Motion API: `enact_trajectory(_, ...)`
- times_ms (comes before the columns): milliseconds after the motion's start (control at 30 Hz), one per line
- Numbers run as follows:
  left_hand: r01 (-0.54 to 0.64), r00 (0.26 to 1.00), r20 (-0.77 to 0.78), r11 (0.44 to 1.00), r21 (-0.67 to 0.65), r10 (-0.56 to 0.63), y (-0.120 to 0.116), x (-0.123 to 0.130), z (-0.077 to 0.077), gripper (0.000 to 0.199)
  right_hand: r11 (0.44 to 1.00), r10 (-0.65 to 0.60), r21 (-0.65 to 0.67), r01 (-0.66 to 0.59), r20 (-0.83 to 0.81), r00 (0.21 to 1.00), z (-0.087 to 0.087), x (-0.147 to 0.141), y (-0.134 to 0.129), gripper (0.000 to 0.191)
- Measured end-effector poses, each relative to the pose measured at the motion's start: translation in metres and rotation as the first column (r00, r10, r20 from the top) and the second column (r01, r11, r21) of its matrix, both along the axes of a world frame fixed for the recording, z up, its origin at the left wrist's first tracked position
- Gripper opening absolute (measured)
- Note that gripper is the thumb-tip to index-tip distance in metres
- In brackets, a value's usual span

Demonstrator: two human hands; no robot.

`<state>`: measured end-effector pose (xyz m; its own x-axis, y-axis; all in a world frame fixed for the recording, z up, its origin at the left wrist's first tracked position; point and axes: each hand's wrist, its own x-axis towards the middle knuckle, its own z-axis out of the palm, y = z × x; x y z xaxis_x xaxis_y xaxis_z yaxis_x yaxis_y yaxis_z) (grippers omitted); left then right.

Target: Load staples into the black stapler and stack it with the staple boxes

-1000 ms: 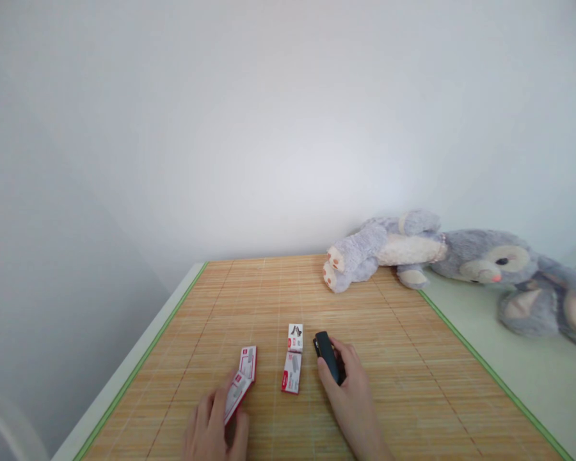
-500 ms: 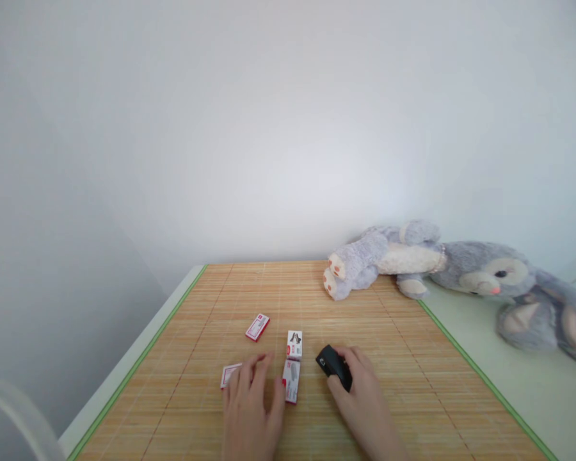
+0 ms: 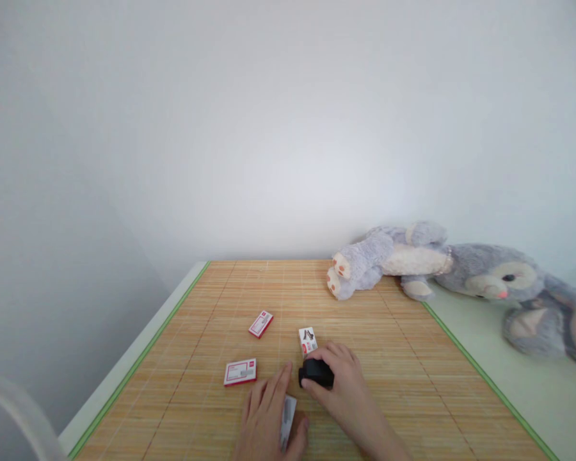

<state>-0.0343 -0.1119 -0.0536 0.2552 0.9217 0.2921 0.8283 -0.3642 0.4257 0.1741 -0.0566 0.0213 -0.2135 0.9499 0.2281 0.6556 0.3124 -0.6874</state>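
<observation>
My left hand (image 3: pixel 269 416) is around a small white staple box (image 3: pixel 288 416) near the front of the mat, its thumb on the right side and fingers on the left. Part of that box is hidden by the hand. A small black stapler (image 3: pixel 317 372) is gripped between the thumb and fingers of my right hand (image 3: pixel 338 384), just right of my left fingertips. Right behind it stands an upright-looking white box with a black picture and red mark (image 3: pixel 308 340), its lower part partly covered. Left of my hands lies a white-and-red box (image 3: pixel 240 372).
Another white-and-red box (image 3: pixel 261 324) lies farther back on the bamboo mat (image 3: pixel 211 320). A grey plush rabbit (image 3: pixel 413 259) lies along the back right, over the mat and the pale table (image 3: pixel 504 384). A wall (image 3: pixel 269 128) rises behind. A blurred pale curved thing (image 3: pixel 19 410) is at lower left.
My left hand has moved right and nearer, onto the staple box, uncovering the left box. My right hand has brought the stapler leftward and turned it. The picture box now sits apart from the staple box.
</observation>
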Motion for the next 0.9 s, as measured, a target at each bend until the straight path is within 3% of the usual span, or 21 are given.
enact_trajectory(100,0.058,0.993,-0.100,0.998,0.002,-0.057,-0.003,-0.006,-0.007,0.083,1.000,0.000,0.026,0.003,-0.107,0.994,-0.002,-0.016,0.000,0.016)
enact_trajectory(200,0.014,0.987,-0.158,1.000,0.028,-0.009,-0.004,-0.005,-0.009,0.077,0.996,-0.083,0.009,0.092,-0.362,0.929,-0.009,-0.023,-0.003,0.015)
enact_trajectory(267,-0.025,0.985,-0.170,0.998,0.064,0.035,-0.005,-0.002,-0.009,0.074,0.984,-0.174,-0.088,0.152,-0.609,0.774,-0.015,-0.021,-0.005,0.020)
enact_trajectory(333,-0.041,0.985,-0.160,0.994,0.105,0.058,-0.005,0.000,-0.008,0.074,0.966,-0.256,-0.189,0.177,-0.805,0.536,-0.019,-0.014,-0.007,0.026)
enact_trajectory(433,-0.065,0.987,-0.139,0.987,0.147,0.086,-0.003,0.001,-0.007,0.074,0.944,-0.311,-0.277,0.177,-0.927,0.209,-0.021,0.005,-0.008,0.029)
enact_trajectory(500,-0.066,0.986,-0.141,0.985,0.158,0.089,-0.001,-0.001,-0.007,0.073,0.928,-0.356,-0.339,0.156,-0.928,0.106,-0.024,0.022,-0.008,0.035)
enact_trajectory(600,-0.055,0.987,-0.142,0.987,0.148,0.076,0.000,-0.006,-0.009,0.071,0.891,-0.443,-0.420,0.173,-0.887,0.132,-0.033,0.052,-0.012,0.044)
enact_trajectory(667,-0.047,0.991,-0.117,0.991,0.126,0.062,0.000,-0.008,-0.012,0.073,0.850,-0.499,-0.429,0.305,-0.842,0.205,-0.040,0.071,-0.021,0.047)
enact_trajectory(767,-0.018,0.997,-0.069,0.996,0.083,0.024,-0.001,-0.008,-0.014,0.080,0.730,-0.583,-0.259,0.633,-0.719,0.378,-0.045,0.082,-0.042,0.053)
enact_trajectory(800,-0.007,0.998,-0.056,0.997,0.074,0.011,-0.001,-0.007,-0.014,0.083,0.717,-0.592,-0.182,0.673,-0.669,0.449,-0.044,0.079,-0.049,0.053)
enact_trajectory(833,0.000,0.999,-0.046,0.998,0.069,0.003,-0.001,-0.005,-0.014,0.085,0.745,-0.579,-0.146,0.650,-0.626,0.523,-0.044,0.073,-0.054,0.052)
enact_trajectory(900,0.002,0.999,-0.035,0.997,0.075,0.000,-0.001,-0.002,-0.011,0.085,0.877,-0.471,-0.215,0.430,-0.563,0.679,-0.041,0.053,-0.060,0.050)
